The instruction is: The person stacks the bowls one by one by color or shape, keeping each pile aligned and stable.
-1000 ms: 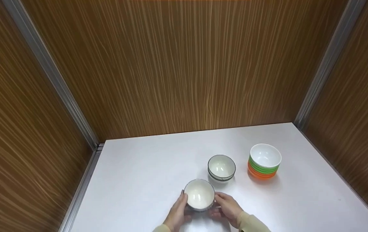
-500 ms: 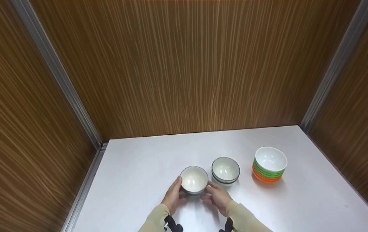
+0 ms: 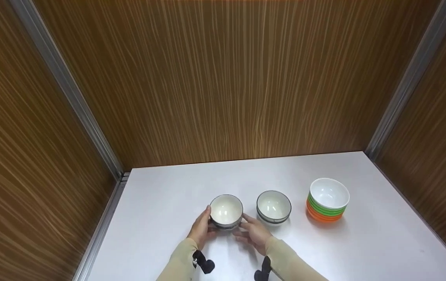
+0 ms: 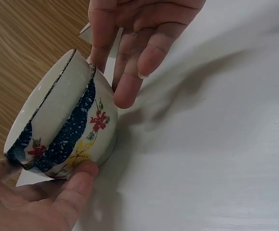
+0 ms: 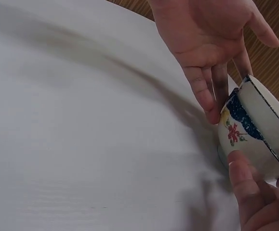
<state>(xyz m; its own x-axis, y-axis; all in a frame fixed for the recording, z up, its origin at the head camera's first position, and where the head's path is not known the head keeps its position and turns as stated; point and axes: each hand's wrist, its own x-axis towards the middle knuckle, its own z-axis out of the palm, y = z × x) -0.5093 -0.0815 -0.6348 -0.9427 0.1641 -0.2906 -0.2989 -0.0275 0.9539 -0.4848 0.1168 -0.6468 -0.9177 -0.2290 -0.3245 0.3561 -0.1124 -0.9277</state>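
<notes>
Two nested bowls (image 3: 226, 209), cream inside with thin dark rims, stand upright close over the table between both hands. Blue bands and red and yellow flowers decorate their outsides in the left wrist view. My left hand (image 3: 200, 230) holds the stack from the left, its thumb near the upper rim and fingers low on the side. From the right, my right hand (image 3: 257, 234) holds it with thumb near the rim and fingers below. In the right wrist view, fingers (image 5: 243, 180) of the right hand touch the lower bowl's wall.
Just right of the hands stands another stack of similar dark-rimmed bowls (image 3: 273, 207). Farther right is a taller stack of bowls (image 3: 327, 199), white inside, with green and orange outsides. Wood-grain panels (image 3: 223, 78) enclose the white table (image 3: 160, 203) at the back and sides.
Both hands have carried the nested bowls forward and to the left, away from the other dark-rimmed stack. The other two stacks stay where they were; the head view has shifted slightly.
</notes>
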